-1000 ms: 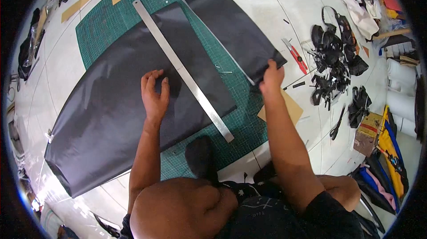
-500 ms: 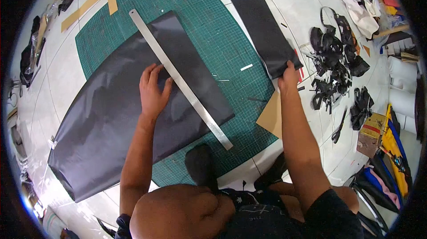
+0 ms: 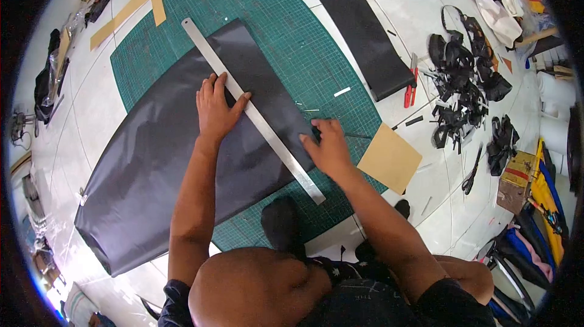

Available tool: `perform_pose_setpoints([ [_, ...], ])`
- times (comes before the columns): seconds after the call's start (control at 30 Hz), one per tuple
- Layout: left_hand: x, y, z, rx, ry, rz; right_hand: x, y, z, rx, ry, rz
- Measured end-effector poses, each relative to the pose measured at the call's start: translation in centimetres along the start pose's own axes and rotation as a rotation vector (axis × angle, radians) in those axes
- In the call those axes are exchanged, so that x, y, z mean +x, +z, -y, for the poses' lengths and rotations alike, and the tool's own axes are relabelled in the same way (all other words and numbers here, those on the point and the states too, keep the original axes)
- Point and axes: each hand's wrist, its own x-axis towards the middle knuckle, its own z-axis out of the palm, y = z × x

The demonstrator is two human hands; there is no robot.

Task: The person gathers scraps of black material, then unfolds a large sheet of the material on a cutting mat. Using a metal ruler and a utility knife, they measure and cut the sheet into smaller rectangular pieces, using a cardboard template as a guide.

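A long steel ruler [image 3: 267, 132] lies slantwise across a large black sheet [image 3: 152, 150] of smooth, flexible material. My left hand [image 3: 216, 108] rests on the sheet with fingers apart, its fingertips and thumb on the ruler's upper half. At the sheet's right edge is my right hand [image 3: 331, 149], thumb and fingers parted and nothing clearly held; a dark patch shows between them. Under the sheet lies a green gridded cutting mat [image 3: 304, 35]. A folded black strip [image 3: 362, 35] lies right of the mat, beside a red-handled cutter [image 3: 411, 86].
A tan card piece [image 3: 390, 160] overlaps the mat's right edge. Black scraps [image 3: 462, 83] are heaped on the tiled floor, with scissors [image 3: 472, 172] below them. Tan pattern pieces [image 3: 131, 4] lie at upper left. My foot [image 3: 280, 220] stands at the mat's near edge.
My right hand has let go of the folded strip and moved left to the sheet's edge. The left hand has shifted slightly, its fingers now on the ruler. The red cutter shows fully.
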Motion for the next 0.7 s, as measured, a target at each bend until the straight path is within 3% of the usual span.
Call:
perform_pose_setpoints([
  [0.07,0.1,-0.2,0.2,-0.028,0.007,0.019,-0.2,1.4,1.4,-0.144,-0.05,-0.023],
  [0.17,0.1,-0.7,0.5,-0.076,0.02,0.044,-0.1,2.1,1.5,-0.122,-0.075,-0.053],
  [0.37,0.0,-0.5,0.1,-0.042,-0.014,0.045,0.7,1.6,2.3,0.023,0.194,0.103],
  [0.53,-0.2,-0.4,0.6,-0.063,0.014,0.055,0.7,2.3,1.4,-0.256,-0.029,-0.041],
  [0.7,-0.1,-0.6,0.6,-0.07,0.016,0.071,0.8,2.7,2.1,-0.157,-0.088,-0.027],
])
